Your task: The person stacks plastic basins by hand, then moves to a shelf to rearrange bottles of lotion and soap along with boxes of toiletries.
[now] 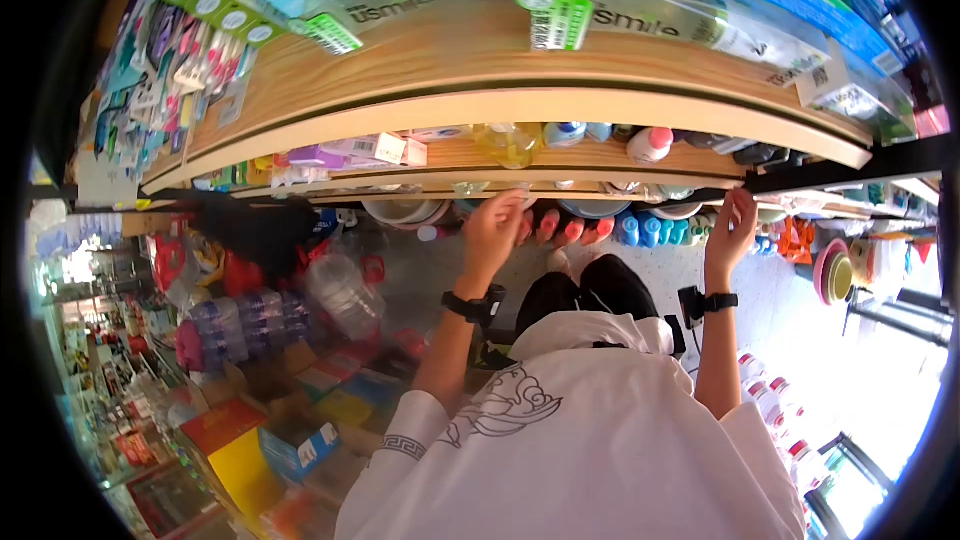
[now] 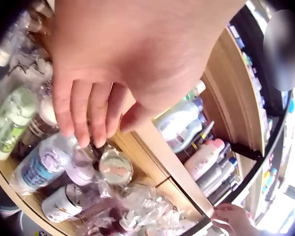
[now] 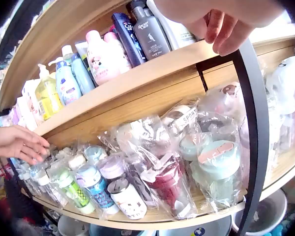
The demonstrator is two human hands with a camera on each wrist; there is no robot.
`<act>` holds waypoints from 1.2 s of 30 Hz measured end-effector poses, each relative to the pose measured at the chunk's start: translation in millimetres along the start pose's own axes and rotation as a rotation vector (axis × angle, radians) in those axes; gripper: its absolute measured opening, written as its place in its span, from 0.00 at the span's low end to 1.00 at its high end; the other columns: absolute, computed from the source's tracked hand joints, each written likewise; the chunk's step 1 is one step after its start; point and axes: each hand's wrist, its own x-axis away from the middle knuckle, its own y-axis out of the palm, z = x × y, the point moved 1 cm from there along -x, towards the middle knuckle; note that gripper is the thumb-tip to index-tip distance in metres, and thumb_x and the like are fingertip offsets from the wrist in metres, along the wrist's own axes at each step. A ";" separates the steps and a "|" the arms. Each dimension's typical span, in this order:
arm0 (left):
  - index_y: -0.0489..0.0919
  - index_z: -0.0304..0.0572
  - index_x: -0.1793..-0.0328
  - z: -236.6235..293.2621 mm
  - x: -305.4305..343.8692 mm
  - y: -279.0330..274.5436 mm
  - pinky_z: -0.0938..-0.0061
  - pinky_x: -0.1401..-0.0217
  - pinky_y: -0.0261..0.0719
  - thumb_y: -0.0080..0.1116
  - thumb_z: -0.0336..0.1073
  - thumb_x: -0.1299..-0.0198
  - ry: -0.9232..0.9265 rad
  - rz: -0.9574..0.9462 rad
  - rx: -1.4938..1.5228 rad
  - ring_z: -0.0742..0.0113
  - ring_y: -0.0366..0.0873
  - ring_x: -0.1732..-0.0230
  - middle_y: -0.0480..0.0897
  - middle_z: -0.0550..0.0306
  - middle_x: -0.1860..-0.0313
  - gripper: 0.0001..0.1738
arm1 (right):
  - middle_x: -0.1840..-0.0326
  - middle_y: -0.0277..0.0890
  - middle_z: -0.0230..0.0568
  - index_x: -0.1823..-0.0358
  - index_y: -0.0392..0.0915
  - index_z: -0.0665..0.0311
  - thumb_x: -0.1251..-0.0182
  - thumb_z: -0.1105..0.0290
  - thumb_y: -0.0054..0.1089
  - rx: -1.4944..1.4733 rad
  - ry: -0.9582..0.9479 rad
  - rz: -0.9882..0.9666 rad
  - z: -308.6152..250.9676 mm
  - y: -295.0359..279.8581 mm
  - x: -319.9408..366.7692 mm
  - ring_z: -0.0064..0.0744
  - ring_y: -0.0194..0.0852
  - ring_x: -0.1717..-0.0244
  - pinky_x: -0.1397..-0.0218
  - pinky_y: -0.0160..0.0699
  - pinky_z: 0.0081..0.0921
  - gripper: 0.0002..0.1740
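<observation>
In the head view the left hand is raised before the shelf, fingers relaxed and holding nothing. Below its fingertips in the left wrist view, where the hand fills the top, are a blue wrapped bottle and a white cup. The right hand hangs at the shelf's right part with loosely bent fingers. In the right wrist view that hand is at the upper board's edge, close to a black post; whether it touches either cannot be told. Beneath are wrapped cups, one with a mint lid.
Pump bottles, pink bottles and dark bottles line the upper shelf. Basins stand below the lower board. On the floor at left in the head view are cartons and packed bottles.
</observation>
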 end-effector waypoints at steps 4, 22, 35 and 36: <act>0.87 0.39 0.49 -3.4 -1.2 -61.0 0.77 0.56 0.81 0.64 0.35 0.27 0.011 0.477 0.069 0.74 0.84 0.61 0.89 0.59 0.61 0.09 | 0.50 0.83 0.40 0.45 0.80 0.66 0.22 0.73 0.60 0.027 -0.036 -0.098 0.4 2.1 -0.7 0.29 0.83 0.56 0.53 0.84 0.25 0.09; 0.67 0.37 0.30 72.4 -56.3 -123.1 0.71 0.54 0.78 0.85 0.41 0.49 0.108 0.918 -0.115 0.65 0.79 0.49 0.69 0.54 0.39 0.46 | 0.59 0.85 0.41 0.52 0.83 0.66 0.26 0.77 0.61 -0.018 -0.149 -0.531 -51.0 27.1 -7.7 0.32 0.87 0.62 0.55 0.86 0.27 0.06; 0.64 0.35 0.26 31.1 -30.7 -144.0 0.74 0.56 0.74 0.76 0.38 0.38 0.125 0.800 0.009 0.69 0.77 0.51 0.72 0.53 0.39 0.40 | 0.62 0.84 0.45 0.56 0.82 0.68 0.34 0.84 0.62 -0.122 -0.375 -0.840 -183.9 86.8 59.8 0.44 0.88 0.63 0.57 0.86 0.31 0.08; 0.65 0.35 0.27 18.2 -25.3 -154.6 0.74 0.55 0.74 0.74 0.38 0.35 0.102 0.764 0.134 0.69 0.77 0.53 0.74 0.52 0.43 0.37 | 0.62 0.85 0.45 0.55 0.83 0.68 0.34 0.84 0.63 -0.149 -0.392 -0.867 -206.1 96.8 67.5 0.46 0.87 0.64 0.58 0.85 0.31 0.08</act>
